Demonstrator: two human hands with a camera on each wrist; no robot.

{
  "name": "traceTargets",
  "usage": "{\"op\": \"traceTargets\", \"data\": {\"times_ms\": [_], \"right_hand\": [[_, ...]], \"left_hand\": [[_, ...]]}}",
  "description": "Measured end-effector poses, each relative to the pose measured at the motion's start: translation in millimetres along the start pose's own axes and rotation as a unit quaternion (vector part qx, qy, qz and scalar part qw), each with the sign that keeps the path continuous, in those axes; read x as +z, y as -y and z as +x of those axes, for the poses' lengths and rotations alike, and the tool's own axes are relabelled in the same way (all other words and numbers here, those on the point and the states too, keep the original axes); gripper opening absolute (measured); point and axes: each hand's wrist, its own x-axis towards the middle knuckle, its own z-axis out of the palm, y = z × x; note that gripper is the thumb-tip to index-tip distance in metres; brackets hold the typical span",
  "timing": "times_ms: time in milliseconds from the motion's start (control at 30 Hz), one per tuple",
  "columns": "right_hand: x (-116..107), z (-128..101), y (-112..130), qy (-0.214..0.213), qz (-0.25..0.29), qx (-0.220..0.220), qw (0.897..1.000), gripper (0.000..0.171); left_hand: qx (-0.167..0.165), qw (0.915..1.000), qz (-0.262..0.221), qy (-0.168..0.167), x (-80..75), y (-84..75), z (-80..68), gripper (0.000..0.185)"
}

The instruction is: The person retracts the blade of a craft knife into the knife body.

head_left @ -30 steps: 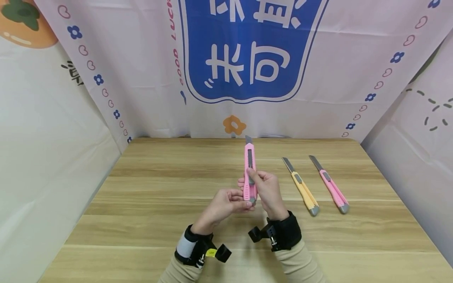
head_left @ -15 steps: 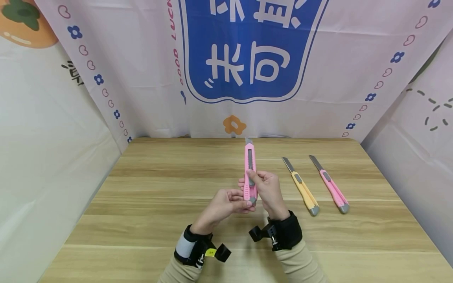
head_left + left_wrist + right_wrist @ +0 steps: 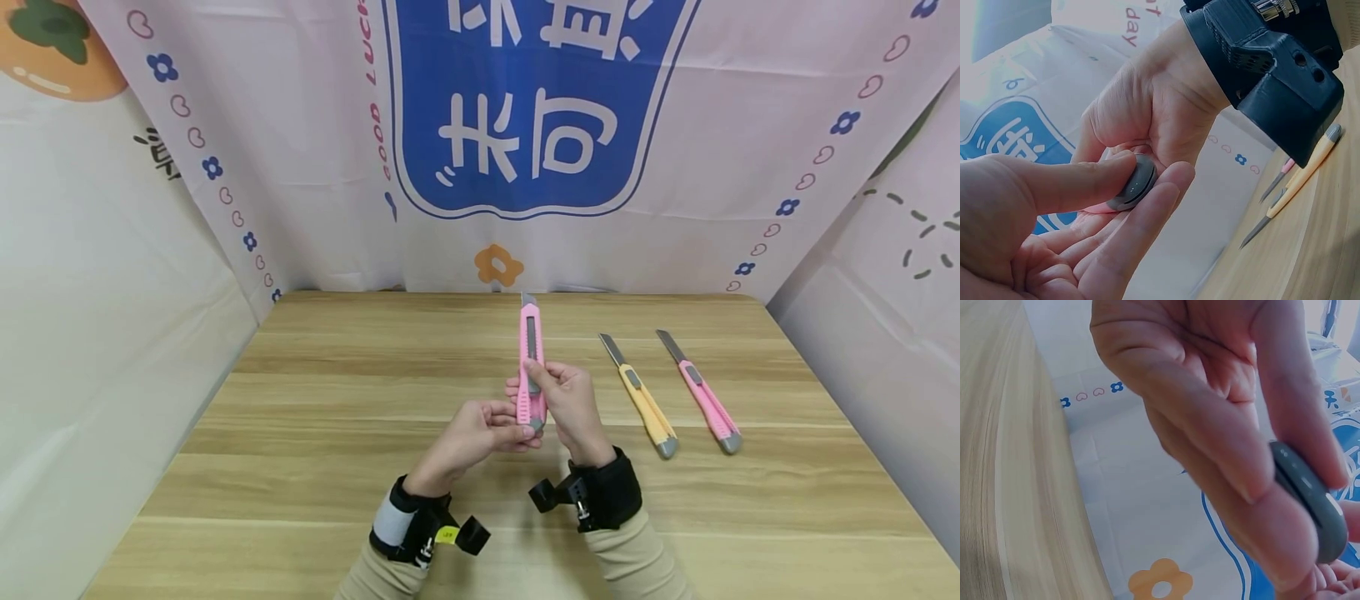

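Both hands hold a pink utility knife (image 3: 529, 333) above the middle of the table, its short grey blade tip (image 3: 528, 298) pointing away from me. My left hand (image 3: 475, 435) pinches the grey end cap (image 3: 1137, 182) between thumb and fingers, as the left wrist view shows closely. Around the knife body curls my right hand (image 3: 567, 407), thumb (image 3: 538, 373) on the grey slider and fingers behind the handle. In the right wrist view the left hand (image 3: 1210, 406) fills much of the picture, and only a little of the right hand shows.
To the right lie a yellow utility knife (image 3: 647, 408) and a second pink utility knife (image 3: 708, 403), both with blades extended and pointing away. The wooden table (image 3: 315, 450) ends at a printed cloth backdrop (image 3: 337, 233). Cloth walls rise on both sides.
The held knife's blade has drawn back slightly into the handle since a second ago. Both hands keep the same hold, and the view has shifted a touch.
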Motion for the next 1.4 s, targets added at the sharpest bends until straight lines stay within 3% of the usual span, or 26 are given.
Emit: {"op": "traceTargets", "data": {"times_ms": [1400], "right_hand": [[-2.3,-1.7,0.9,0.035,0.008,-0.004,0.999,0.04]], "left_hand": [[0.001,1.0,0.002,0.0,-1.4,-1.7,-0.3,0.03]]}}
